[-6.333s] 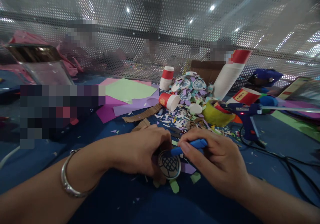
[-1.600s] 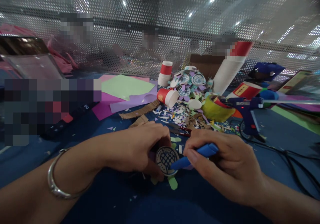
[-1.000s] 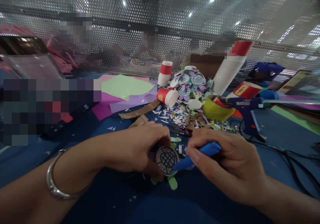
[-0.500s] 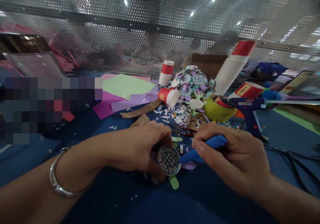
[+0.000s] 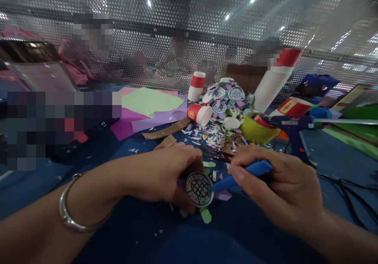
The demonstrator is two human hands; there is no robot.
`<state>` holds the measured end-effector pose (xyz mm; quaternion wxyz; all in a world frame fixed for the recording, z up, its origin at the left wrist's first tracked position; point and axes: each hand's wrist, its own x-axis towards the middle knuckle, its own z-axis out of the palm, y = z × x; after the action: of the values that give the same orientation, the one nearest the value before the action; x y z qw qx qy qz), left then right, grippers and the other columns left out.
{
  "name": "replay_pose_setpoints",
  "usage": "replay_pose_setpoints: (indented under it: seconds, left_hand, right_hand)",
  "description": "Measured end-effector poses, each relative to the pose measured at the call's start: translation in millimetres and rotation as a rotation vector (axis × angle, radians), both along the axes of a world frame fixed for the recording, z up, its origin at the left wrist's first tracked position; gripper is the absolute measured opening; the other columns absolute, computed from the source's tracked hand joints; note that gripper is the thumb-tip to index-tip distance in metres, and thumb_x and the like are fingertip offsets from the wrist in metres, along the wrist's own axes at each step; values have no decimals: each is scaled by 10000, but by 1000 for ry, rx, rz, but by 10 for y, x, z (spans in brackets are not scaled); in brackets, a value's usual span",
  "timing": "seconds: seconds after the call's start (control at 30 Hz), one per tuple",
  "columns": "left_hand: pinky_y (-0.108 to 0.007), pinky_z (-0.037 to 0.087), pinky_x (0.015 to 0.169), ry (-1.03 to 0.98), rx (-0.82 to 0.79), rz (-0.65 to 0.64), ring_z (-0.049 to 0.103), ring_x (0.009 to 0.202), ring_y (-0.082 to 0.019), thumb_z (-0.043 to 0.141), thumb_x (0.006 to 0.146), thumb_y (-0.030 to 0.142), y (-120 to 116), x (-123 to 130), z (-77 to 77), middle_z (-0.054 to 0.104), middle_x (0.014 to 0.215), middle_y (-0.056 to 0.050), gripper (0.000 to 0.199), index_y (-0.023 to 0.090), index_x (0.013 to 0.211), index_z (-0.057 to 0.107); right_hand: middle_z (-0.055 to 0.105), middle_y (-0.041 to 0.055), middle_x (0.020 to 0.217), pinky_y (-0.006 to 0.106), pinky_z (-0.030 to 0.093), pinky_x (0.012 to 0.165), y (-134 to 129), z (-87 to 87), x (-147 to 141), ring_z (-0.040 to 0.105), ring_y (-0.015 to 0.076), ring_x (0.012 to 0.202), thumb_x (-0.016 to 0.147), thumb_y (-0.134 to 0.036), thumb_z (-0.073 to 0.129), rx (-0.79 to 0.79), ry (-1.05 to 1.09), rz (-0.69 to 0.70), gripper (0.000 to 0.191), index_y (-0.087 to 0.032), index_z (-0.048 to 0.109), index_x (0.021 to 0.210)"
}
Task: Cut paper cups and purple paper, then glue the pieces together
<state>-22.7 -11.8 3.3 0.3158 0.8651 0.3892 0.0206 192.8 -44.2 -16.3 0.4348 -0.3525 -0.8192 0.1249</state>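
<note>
My left hand (image 5: 177, 177) grips a small round paper piece (image 5: 199, 189) by its edge, thumb below and fingers above. Dark grid lines are drawn on its pale face, and green and purple paper tabs stick out around it. In my right hand (image 5: 277, 189) is a blue marker (image 5: 245, 175), its tip at the right rim of the round piece. Whether the tip touches the surface is too fine to tell. Just beyond both hands lie scissors (image 5: 217, 152), their handles partly hidden by my right hand.
Paper scraps (image 5: 215, 134) and a pile of similar round pieces (image 5: 219, 107) lie ahead. A tall stack of paper cups (image 5: 271, 87) leans behind them. At right is a glue gun (image 5: 298, 136) with a black cable (image 5: 344, 181). Coloured paper sheets (image 5: 150, 100) spread at left.
My right hand and the marker have shifted very slightly to the right. My left hand and the round piece hold still. More green shows at the far right edge.
</note>
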Motion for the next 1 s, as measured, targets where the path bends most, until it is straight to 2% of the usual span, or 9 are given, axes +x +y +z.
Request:
replay_pose_setpoints:
  seconds: [0.3, 0.5, 0.77, 0.87, 1.0]
  left_hand:
    - [-279, 391, 652, 18, 8, -3, 528, 865, -207, 828, 592, 385, 6, 7, 3, 593, 931, -4, 453, 222, 952, 606]
    - [-279, 397, 667, 8, 0, 0, 526, 874, -205, 833, 599, 395, 7, 0, -9, 580, 939, -6, 474, 215, 969, 599]
    - [-278, 365, 664, 7, -8, -11, 521, 864, -201, 828, 606, 349, 8, -4, -1, 566, 909, 0, 441, 205, 952, 595]
    - [-285, 370, 692, 0, 12, -15, 520, 895, -212, 824, 615, 367, 6, -8, -7, 576, 943, -10, 450, 210, 974, 602]
    - [-314, 384, 775, -22, 59, -17, 509, 959, -233, 820, 613, 385, 3, -23, 4, 582, 1013, -27, 494, 210, 1021, 604]
  right_hand:
    - [619, -18, 611, 239, 413, 482, 37, -28, 5, 562, 109, 513, 815, -113, 566, -7, -15, -14, 153, -208, 572, 696]
    - [637, -16, 643, 237, 437, 507, 17, -32, 10, 595, 116, 550, 814, -93, 561, 25, 3, -4, 145, -211, 579, 732]
    - [619, -18, 610, 241, 450, 484, -8, -6, -7, 579, 122, 517, 787, -87, 564, -74, -2, 110, 149, -216, 578, 714]
    - [639, -8, 631, 246, 454, 481, -11, -9, -5, 607, 141, 554, 793, -94, 578, -58, 41, 40, 152, -224, 597, 715]
    - [642, 3, 670, 264, 447, 465, -17, -24, 4, 578, 139, 531, 848, -152, 587, -54, 208, -82, 141, -231, 636, 743]
